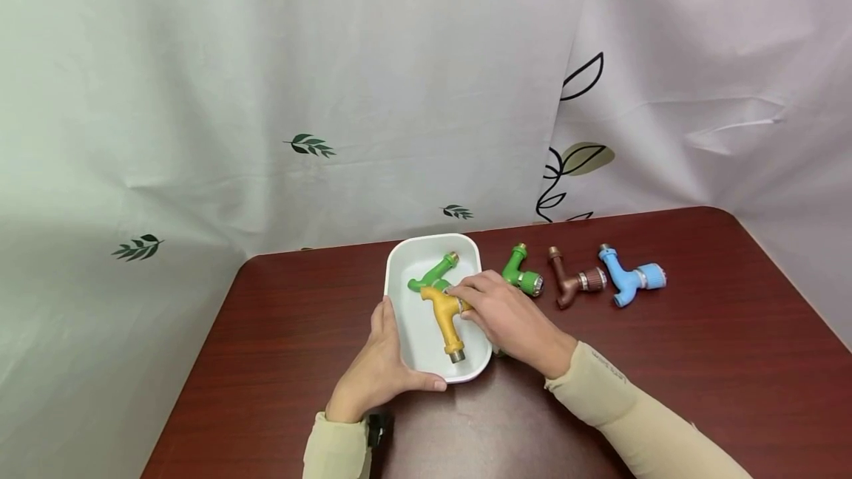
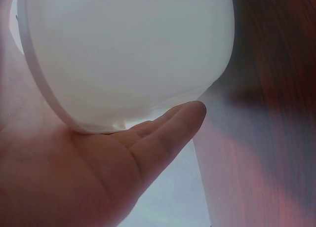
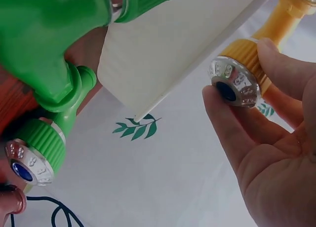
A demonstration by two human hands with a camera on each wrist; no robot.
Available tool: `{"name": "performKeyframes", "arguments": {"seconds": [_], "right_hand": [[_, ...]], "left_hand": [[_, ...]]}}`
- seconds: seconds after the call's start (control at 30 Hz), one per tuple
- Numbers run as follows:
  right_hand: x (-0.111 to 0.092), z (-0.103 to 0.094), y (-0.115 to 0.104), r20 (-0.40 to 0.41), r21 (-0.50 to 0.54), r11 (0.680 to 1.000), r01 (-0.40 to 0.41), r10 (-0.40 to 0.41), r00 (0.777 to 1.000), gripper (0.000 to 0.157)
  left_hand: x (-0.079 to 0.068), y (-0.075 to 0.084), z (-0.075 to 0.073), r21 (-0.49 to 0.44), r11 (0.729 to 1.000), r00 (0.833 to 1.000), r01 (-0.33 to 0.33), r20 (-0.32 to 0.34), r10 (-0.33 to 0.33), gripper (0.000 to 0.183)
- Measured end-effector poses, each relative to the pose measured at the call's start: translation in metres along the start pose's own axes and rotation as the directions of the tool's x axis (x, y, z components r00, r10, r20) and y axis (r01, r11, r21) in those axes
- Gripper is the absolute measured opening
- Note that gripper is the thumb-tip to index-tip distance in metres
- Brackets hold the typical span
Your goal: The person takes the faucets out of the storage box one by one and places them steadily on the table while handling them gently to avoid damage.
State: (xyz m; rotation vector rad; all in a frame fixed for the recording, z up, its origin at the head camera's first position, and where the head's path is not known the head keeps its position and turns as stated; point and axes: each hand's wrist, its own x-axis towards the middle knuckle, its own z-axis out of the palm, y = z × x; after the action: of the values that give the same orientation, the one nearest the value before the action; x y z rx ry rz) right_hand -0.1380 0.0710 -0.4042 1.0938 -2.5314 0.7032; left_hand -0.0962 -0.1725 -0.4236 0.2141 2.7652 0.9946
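Fingers (image 3: 224,128) of the right hand (image 1: 512,316): clamped on the ribbed handle of a yellow tap (image 1: 446,316) with chrome-and-blue end cap and threaded metal inlet. Fingers of the left hand (image 1: 374,369): straight, laid along the outer wall of a white, round-cornered rectangular tray (image 1: 419,335), with thumb reaching along the near rim toward 6 o'clock.

Clock directions as in the head view, centred on the tray. Left hand between 7 and 8 o'clock; right hand at 3. Yellow tap over the middle of the tray, inlet toward 5, spout toward 11; contact with the tray floor not discernible.

Within the tray, toward 12: one bright green tap (image 1: 434,274) with brass-coloured inlet, partly behind the yellow one.

On the dark red wood-grain bench (image 1: 286,331), in a row: second green tap (image 1: 514,269) toward 2; dark brown tap (image 1: 566,287) between 2 and 3; light blue tap (image 1: 626,282) just short of 3, farthest out. In the right wrist view, also one large green tap (image 3: 49,34), close up, cropped, before the tray's wall.

At 12, beyond the bench: white leaf-printed cloth (image 1: 399,94).
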Motion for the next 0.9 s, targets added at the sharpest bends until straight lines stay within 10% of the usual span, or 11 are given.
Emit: {"name": "performKeyframes", "arguments": {"seconds": [0.9], "right_hand": [[-0.024,-0.017,0.005,-0.091,0.021,0.992,-0.124,0.125,0.988,0.034]], "left_hand": [[0.000,-0.001,0.001,-0.010,1.000,1.000,-0.008,-0.019,0.008,0.159]]}}
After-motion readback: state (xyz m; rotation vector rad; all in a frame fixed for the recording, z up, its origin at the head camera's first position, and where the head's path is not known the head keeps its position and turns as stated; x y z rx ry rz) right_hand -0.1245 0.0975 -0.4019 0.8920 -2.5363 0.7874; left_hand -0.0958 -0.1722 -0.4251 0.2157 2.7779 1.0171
